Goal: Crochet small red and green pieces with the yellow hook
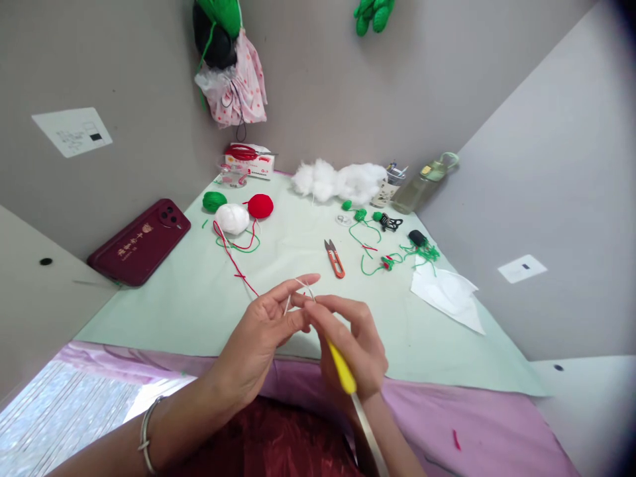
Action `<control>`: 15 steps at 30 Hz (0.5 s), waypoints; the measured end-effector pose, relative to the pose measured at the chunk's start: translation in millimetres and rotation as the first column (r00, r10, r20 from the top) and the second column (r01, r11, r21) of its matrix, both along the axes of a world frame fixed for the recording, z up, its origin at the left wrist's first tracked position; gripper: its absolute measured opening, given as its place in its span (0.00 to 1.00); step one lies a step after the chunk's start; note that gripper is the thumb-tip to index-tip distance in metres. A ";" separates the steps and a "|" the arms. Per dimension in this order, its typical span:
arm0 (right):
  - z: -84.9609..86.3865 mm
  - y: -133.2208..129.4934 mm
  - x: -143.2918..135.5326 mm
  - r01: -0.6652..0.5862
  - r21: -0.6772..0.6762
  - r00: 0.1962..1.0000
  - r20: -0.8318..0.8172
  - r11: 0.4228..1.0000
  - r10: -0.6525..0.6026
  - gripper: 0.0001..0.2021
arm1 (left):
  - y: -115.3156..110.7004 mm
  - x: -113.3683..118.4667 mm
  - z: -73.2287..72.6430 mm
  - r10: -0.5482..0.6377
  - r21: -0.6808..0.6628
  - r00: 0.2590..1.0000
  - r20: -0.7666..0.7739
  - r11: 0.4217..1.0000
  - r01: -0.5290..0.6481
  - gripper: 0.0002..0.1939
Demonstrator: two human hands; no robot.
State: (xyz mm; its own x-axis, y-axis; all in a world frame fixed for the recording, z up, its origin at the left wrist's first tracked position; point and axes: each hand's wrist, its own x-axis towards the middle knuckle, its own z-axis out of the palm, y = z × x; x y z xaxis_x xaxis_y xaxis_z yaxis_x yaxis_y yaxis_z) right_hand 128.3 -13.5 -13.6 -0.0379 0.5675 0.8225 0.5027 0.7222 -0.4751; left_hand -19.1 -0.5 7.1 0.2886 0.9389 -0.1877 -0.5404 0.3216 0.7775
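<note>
My right hand (355, 338) is closed around a crochet hook with a yellow handle (341, 371); its tip is hidden among the fingers. Thumb and fingers pinched, my left hand (258, 338) holds white yarn (305, 286), which loops over the raised index finger. The fingertips of both hands meet above the front of the table, and any small work between them is mostly covered. A red strand (243, 278) runs from the yarn balls toward my left hand. Just beyond the hands lie orange thread snips (336, 260), blades pointing away.
White (232, 218), red (261, 206) and green yarn balls (214, 201) sit back left, near a dark red phone (142, 242). White stuffing (338, 181), a cup of tools (385, 189) and a bottle (422, 185) line the back. Green crochet pieces (387, 262) and white paper (447, 295) lie right.
</note>
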 end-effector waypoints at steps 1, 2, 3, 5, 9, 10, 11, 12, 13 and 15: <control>-1.0 0.1 1.6 0.010 0.020 1.000 0.021 1.000 -0.010 0.17 | 1.0 -0.9 -0.5 -0.039 -0.051 0.999 0.038 0.998 0.041 0.21; -1.2 0.7 3.6 0.004 0.018 1.000 -0.011 1.000 -0.004 0.16 | 2.2 -2.0 -0.7 -0.067 -0.095 0.995 0.076 0.993 0.074 0.20; -0.6 1.7 5.7 -0.020 -0.038 0.997 -0.081 0.999 0.017 0.15 | 3.3 -3.0 -0.7 -0.080 -0.125 0.991 0.108 0.988 0.093 0.19; 2.1 4.2 8.8 -0.107 -0.159 0.957 -0.285 0.982 0.058 0.13 | 4.8 -4.1 0.0 -0.060 -0.132 0.990 0.130 0.988 0.077 0.16; 5.8 7.7 8.2 -0.287 -0.244 0.888 -0.431 0.926 0.162 0.10 | 3.3 -1.3 2.0 0.000 0.015 1.000 0.014 1.000 0.000 0.16; 5.6 8.2 7.4 -0.298 -0.245 0.891 -0.417 0.923 0.177 0.10 | 2.5 -0.4 2.4 0.003 0.047 1.000 -0.013 0.999 -0.002 0.16; 5.1 8.5 6.7 -0.302 -0.245 0.892 -0.413 0.921 0.182 0.10 | 1.6 0.0 2.7 -0.005 0.061 0.999 -0.032 0.998 0.007 0.16; 4.4 8.9 6.3 -0.314 -0.250 0.883 -0.430 0.916 0.186 0.10 | 0.9 0.0 3.0 -0.021 0.061 0.999 -0.046 0.998 0.024 0.17; 3.8 9.2 6.3 -0.341 -0.259 0.861 -0.473 0.904 0.189 0.10 | 0.3 -0.5 3.3 -0.041 0.050 0.997 -0.059 0.998 0.044 0.17; 3.4 9.4 7.2 -0.425 -0.273 0.786 -0.584 0.863 0.203 0.10 | -0.5 -2.4 3.9 -0.063 0.035 0.995 -0.080 0.997 0.066 0.16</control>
State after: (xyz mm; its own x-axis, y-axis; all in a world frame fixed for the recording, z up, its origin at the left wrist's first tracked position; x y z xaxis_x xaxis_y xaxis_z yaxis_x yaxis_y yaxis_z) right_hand 135.4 -4.2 -10.2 0.0977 0.8625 0.4966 -0.1247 0.5057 -0.8537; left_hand -21.5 -1.0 11.0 0.3343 0.9257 -0.1769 -0.4560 0.3231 0.8292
